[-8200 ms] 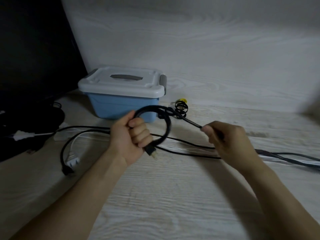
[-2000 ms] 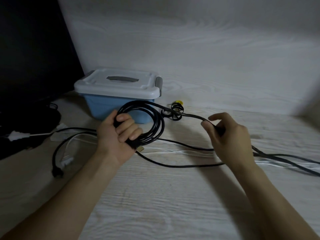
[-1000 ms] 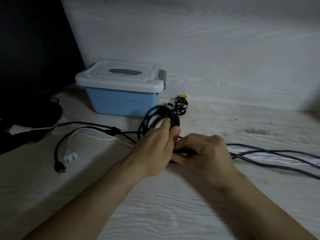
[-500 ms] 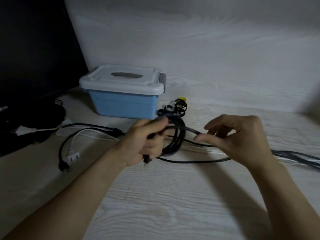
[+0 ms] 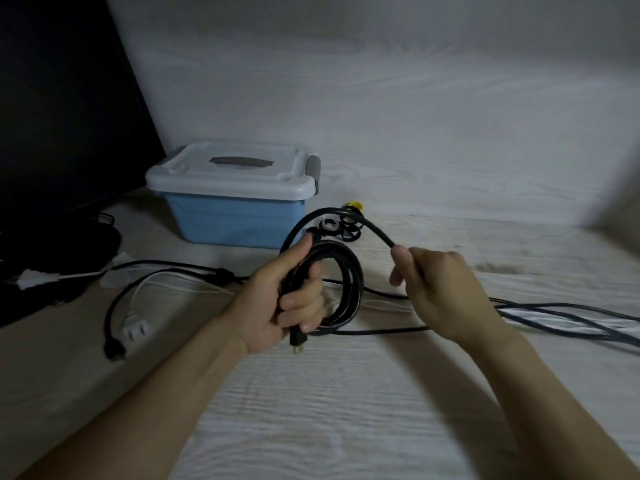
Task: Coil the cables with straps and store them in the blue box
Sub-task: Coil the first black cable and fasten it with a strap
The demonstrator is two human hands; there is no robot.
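Far left: dark monitor-like panel [image 5: 59, 109], a white two-prong plug [image 5: 136, 331] and a thin black cord with a small black connector [image 5: 114, 349] lying loose on the pale wood-grain tabletop [image 5: 346, 410]. Behind them the blue plastic storage box with a white latched lid [image 5: 235, 216], lid on, so nothing can go in yet. Just right of the box, a small heap of black hook-and-loop straps with a yellow bit behind [image 5: 341, 228], untouched. Centre: left hand [image 5: 284, 306] fist-clamped around the stacked turns of the black power cable coil [image 5: 341, 289], thumb up along the bundle, brass-pin plug end [image 5: 298, 341] hanging below the fist. Coil stands roughly upright, its loop bulging right of the fist. Right hand [image 5: 440, 289] pinches the free run between thumb and curled fingers, forming an arch that rises from the left fist and drops to the pinch; below that the black cable trails right across the tabletop alongside other black and white cords [image 5: 554, 320]. Key relation: new loop is up and right of the left fist, so the right hand is the one to feed it leftward into the left grip. Judgement: mid-coiling, plenty of slack left; risk is turns slipping as the fist opens.
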